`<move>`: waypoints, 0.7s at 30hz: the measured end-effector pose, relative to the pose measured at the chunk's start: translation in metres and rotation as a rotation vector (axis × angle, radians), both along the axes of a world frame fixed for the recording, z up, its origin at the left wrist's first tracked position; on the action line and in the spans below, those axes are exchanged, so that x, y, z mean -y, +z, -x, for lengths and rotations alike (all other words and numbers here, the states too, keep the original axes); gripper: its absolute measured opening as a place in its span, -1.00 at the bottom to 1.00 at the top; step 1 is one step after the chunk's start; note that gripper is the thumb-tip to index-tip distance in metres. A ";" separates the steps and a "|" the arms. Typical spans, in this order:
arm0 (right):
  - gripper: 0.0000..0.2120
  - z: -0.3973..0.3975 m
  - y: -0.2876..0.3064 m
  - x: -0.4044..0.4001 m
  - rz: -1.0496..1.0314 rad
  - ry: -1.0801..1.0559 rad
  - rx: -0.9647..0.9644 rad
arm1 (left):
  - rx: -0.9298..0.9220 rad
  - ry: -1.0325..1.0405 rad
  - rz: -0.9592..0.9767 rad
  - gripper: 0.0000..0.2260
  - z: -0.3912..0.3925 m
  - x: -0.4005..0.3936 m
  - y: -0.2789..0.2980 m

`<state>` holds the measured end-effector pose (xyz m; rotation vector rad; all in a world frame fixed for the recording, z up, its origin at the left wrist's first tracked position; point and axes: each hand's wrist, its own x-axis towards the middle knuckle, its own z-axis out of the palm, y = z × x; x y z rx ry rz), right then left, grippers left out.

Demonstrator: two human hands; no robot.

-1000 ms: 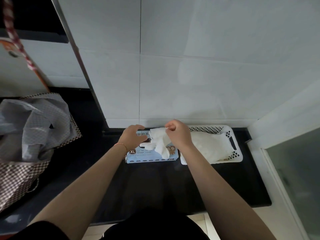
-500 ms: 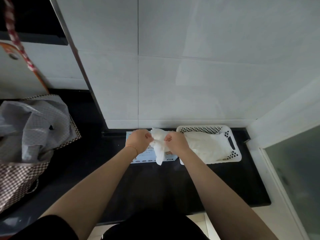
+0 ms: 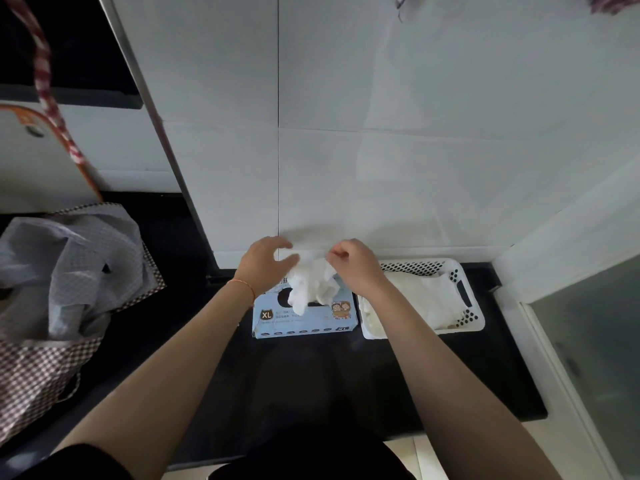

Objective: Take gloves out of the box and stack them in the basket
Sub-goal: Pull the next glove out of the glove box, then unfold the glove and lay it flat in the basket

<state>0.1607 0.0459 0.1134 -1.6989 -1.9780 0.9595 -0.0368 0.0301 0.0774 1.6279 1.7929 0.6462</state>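
Note:
A light blue glove box marked XL lies on the black counter, its oval slot facing up. A crumpled white glove hangs above the slot. My right hand pinches the glove's top edge. My left hand sits just left of the glove with fingers spread and relaxed, thumb near the glove. To the right of the box stands a white perforated basket holding a flat pile of white gloves.
A checked fabric bag stuffed with grey cloth stands at the left. White tiled wall rises right behind box and basket. A white ledge and glass panel border the black counter on the right.
Half a second ago both hands gripped the glove over the box. Now the left hand has let go and opened, while the right hand has lifted the glove slightly.

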 end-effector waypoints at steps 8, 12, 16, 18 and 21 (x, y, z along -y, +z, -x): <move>-0.71 0.010 0.013 0.001 0.082 -0.056 -0.248 | 0.126 -0.006 -0.113 -0.88 -0.028 -0.007 0.023; -0.61 -0.002 0.017 0.006 0.182 -0.039 -0.265 | 0.175 0.009 -0.044 -0.83 -0.021 -0.011 0.032; -0.92 -0.008 0.023 0.006 0.076 -0.074 -0.252 | 0.278 0.059 0.013 -0.81 -0.022 -0.010 0.042; -0.87 -0.009 0.029 0.006 0.072 -0.095 -0.272 | 0.320 0.076 0.015 -0.81 -0.023 -0.009 0.047; -0.76 -0.005 0.039 0.007 0.069 -0.096 -0.317 | 0.372 0.103 0.009 -0.83 -0.026 -0.008 0.056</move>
